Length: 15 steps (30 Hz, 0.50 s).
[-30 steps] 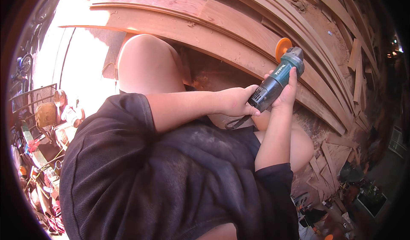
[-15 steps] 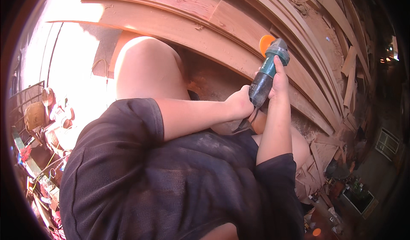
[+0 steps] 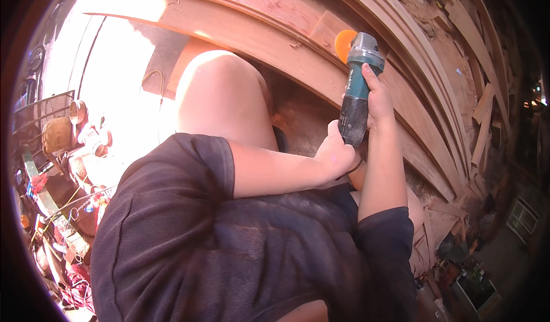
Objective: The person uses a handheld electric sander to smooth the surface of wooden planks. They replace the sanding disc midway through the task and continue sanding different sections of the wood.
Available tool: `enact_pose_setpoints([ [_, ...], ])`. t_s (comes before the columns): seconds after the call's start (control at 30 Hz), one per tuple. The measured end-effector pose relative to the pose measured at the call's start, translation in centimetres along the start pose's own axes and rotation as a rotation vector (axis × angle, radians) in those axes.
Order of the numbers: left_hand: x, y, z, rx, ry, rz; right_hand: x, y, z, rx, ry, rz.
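I hold an angle grinder [image 3: 356, 87] with a teal and black body and a grey metal head. An orange disc [image 3: 344, 45] shows at the left of its head, over the wooden boards [image 3: 269, 33]. My right hand [image 3: 378, 100] is wrapped round the body from the right, its thumb lying up along the teal part. Closed at the black rear end is my left hand [image 3: 336, 157]; a dark cord comes out beside it. Whether the disc touches wood or spins I cannot tell.
Long planks [image 3: 421, 53] lie stacked beyond the grinder and curve off to the right, with wood scraps beside them. My bent knee [image 3: 220, 87] rises left of the tool. Tools and clutter [image 3: 63, 207] crowd the far left. A framed panel [image 3: 522, 216] is at right.
The grinder has turned to stand more upright in view, its head swinging slightly left. Both hands keep their hold. The whole scene has shifted a little to the right.
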State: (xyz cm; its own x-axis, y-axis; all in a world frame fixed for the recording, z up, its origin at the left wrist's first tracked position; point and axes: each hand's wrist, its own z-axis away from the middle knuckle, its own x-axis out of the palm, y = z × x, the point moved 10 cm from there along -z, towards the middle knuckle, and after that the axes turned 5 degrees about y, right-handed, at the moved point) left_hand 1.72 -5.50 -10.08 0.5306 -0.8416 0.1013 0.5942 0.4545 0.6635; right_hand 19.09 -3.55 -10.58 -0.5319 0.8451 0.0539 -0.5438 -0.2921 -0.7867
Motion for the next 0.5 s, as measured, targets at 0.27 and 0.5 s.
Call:
enact_pose_setpoints([
  [0.27, 3.2, 0.6, -2.7, 0.166, -0.162, -0.185, -20.8, 4.2, 3.7, 0.053, 0.427, -0.387],
  [0.5, -1.6, 3.3, -7.0, 0.117, 0.118, 0.298, -17.0, 3.0, 0.8, -0.015, 0.336, -0.323],
])
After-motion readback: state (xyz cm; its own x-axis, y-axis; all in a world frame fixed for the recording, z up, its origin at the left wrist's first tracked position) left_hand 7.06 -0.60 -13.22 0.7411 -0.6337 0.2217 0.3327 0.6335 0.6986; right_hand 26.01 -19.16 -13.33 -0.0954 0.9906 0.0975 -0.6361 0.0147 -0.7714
